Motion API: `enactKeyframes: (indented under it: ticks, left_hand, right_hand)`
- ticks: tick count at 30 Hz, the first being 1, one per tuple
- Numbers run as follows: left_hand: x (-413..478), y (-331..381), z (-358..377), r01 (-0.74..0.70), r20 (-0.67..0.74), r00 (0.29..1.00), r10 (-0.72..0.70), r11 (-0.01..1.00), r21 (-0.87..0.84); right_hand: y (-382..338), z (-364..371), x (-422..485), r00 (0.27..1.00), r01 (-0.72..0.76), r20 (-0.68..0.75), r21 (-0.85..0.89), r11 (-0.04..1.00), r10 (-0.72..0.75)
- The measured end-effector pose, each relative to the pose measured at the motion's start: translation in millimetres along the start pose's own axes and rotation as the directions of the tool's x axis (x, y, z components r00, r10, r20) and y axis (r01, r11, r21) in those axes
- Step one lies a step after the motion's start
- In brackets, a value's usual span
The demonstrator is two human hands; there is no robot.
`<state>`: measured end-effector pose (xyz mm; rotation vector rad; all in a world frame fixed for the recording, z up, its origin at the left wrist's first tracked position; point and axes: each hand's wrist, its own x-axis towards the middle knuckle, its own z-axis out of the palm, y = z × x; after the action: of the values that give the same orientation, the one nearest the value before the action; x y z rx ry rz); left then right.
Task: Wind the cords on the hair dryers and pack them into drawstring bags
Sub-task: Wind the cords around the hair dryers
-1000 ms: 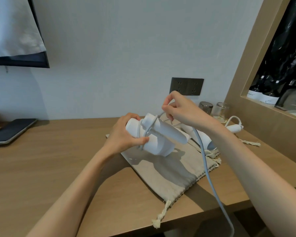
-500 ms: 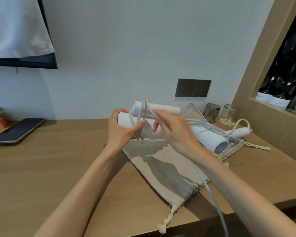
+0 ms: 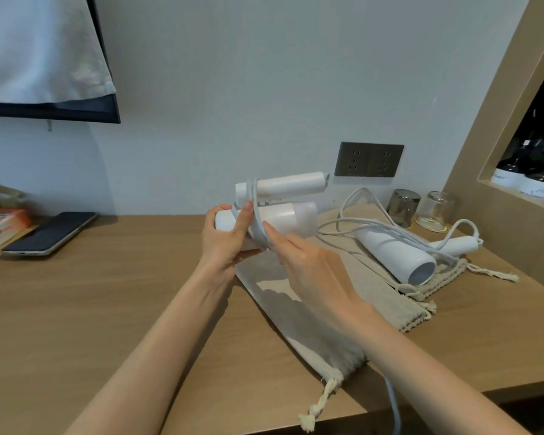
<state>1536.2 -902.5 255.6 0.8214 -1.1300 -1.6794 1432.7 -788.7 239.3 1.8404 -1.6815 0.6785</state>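
My left hand (image 3: pixel 225 238) grips a folded white hair dryer (image 3: pixel 288 200) held above the desk, the thumb pressing loops of its white cord (image 3: pixel 254 211) against the body. My right hand (image 3: pixel 308 262) is just below and to the right, its fingers on the cord where it wraps round the dryer. The rest of that cord runs under my right forearm and hangs off the desk's front edge. A beige drawstring bag (image 3: pixel 302 328) lies flat beneath my hands. A second white hair dryer (image 3: pixel 396 252) with a loose cord lies on another bag (image 3: pixel 434 284) to the right.
A dark phone (image 3: pixel 49 233) and some books (image 3: pixel 0 222) lie at the desk's left. Two upturned glasses (image 3: pixel 421 208) stand by the wall under a dark socket panel (image 3: pixel 368 159). A wooden niche with bottles (image 3: pixel 528 180) rises at the right.
The dryer has turned so its handle now lies level on top. My right hand came down from above the dryer to below it, carrying the cord round the body.
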Motion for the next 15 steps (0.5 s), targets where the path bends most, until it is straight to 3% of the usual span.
enactKeyframes:
  ticks: [3, 5, 7, 9, 12, 15]
  left_hand:
    - [3.5, 3.4, -3.0, 0.045, -0.024, 0.999, -0.047, 0.995, -0.084]
    - [2.8, 4.7, -2.6, 0.045, -0.005, 0.999, -0.046, 0.995, -0.094]
    - [1.1, 5.9, -1.5, 0.057, 0.046, 0.998, -0.053, 0.994, -0.094]
    - [0.9, 5.4, -1.8, 0.029, 0.104, 0.994, -0.024, 0.998, -0.05]
    - [1.4, 1.8, -1.0, -0.067, 0.168, 0.984, 0.053, 0.995, 0.075]
    - [-0.6, -1.9, 1.6, -0.058, 0.236, 0.971, 0.045, 0.997, 0.046]
  right_hand:
    - [0.5, 1.3, -5.9, 0.991, -0.135, 0.057, 0.263, 0.955, 0.124]
    - [4.4, 0.1, -7.4, 0.946, -0.322, 0.141, 0.524, 0.788, 0.293]
    - [8.4, -4.2, -6.2, 0.89, -0.438, 0.208, 0.637, 0.634, 0.406]
    - [11.0, -8.5, -5.4, 0.866, -0.478, 0.245, 0.658, 0.582, 0.435]
    - [15.1, -11.0, -7.4, 0.861, -0.497, 0.252, 0.599, 0.628, 0.441]
    - [18.8, -13.7, -7.3, 0.861, -0.489, 0.218, 0.599, 0.634, 0.459]
